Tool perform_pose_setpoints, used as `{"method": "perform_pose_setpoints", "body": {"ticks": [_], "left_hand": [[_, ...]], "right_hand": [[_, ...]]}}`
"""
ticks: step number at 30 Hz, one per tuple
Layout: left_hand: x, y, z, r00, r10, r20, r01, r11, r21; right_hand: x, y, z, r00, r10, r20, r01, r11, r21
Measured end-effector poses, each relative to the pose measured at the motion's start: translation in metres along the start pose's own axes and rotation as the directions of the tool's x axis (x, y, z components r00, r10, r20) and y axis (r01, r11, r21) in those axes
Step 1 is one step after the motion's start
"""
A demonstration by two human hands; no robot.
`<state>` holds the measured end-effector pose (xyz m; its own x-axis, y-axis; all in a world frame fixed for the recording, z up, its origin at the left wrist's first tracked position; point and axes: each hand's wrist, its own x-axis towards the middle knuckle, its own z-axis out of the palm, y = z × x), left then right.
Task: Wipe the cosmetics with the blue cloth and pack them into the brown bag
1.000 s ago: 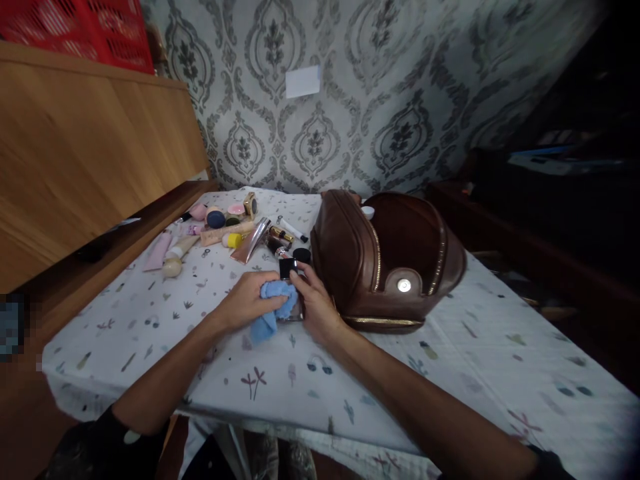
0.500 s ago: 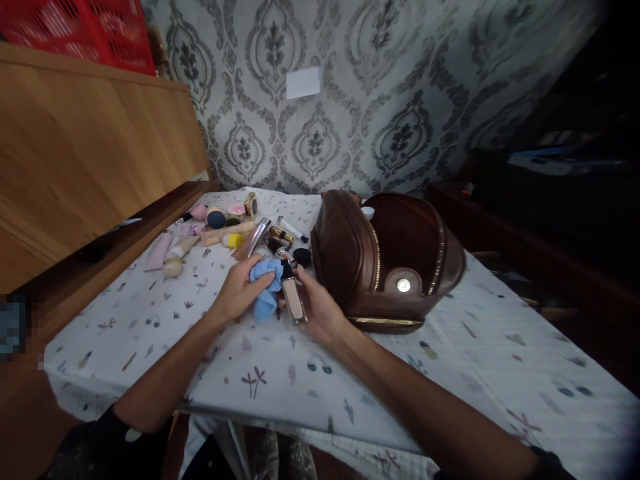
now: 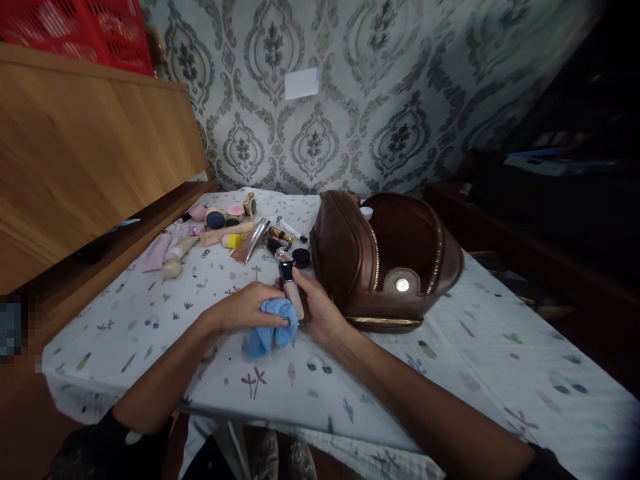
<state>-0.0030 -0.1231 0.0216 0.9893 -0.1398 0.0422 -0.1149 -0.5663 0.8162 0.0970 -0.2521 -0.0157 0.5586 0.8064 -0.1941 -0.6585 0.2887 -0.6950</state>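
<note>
My right hand (image 3: 323, 307) is closed around a foundation bottle (image 3: 294, 297), a beige glass body with a black cap, held nearly upright above the table. In my left hand (image 3: 247, 303) a light-blue cloth (image 3: 273, 330) is pinched, its loose end hanging down. The cloth presses against the lower part of the bottle and hides some of it. Just right of my hands stands a brown leather cosmetic bag (image 3: 340, 253), unzipped, with its dark interior showing. Beyond my hands lies a silver-and-pink tube (image 3: 251, 241), near a round black lid or compact (image 3: 301, 257).
Several cosmetics are spread at the back left, among them a yellow-capped item (image 3: 231, 241), a pink tube (image 3: 159, 252) and a round beige item (image 3: 171, 268). A wooden cabinet (image 3: 100, 127) borders the left side, under a red crate (image 3: 75, 33). Patterned cloth covers the table (image 3: 210, 373).
My left hand and the blue cloth have moved down from the black cap to the bottle's lower body. The bottle is now more upright, still in my right hand.
</note>
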Motion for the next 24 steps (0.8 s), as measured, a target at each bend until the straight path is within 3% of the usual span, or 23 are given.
{"method": "perform_pose_setpoints", "body": {"ticks": [4, 9, 13, 19, 24], "left_hand": [[0.000, -0.006, -0.001, 0.994, -0.107, 0.031, 0.109, 0.992, -0.064], [0.000, -0.008, 0.003, 0.988, -0.148, 0.037, 0.152, 0.971, -0.184], [0.001, -0.008, 0.007, 0.990, -0.138, -0.025, 0.124, 0.945, -0.304], [0.001, -0.010, 0.005, 0.968, -0.176, -0.176, 0.147, 0.975, -0.166], [0.003, -0.011, 0.005, 0.976, -0.152, -0.155, 0.143, 0.987, -0.067]], "right_hand": [[0.001, 0.002, 0.000, 0.998, -0.060, -0.021, 0.058, 0.996, -0.062], [-0.005, -0.001, 0.001, 0.957, -0.289, 0.032, 0.288, 0.923, -0.254], [-0.011, -0.007, 0.003, 0.876, -0.451, 0.172, 0.482, 0.799, -0.360], [-0.019, -0.013, 0.002, 0.731, -0.509, 0.454, 0.682, 0.518, -0.517], [-0.017, -0.011, -0.002, 0.696, -0.568, 0.439, 0.702, 0.408, -0.584]]}}
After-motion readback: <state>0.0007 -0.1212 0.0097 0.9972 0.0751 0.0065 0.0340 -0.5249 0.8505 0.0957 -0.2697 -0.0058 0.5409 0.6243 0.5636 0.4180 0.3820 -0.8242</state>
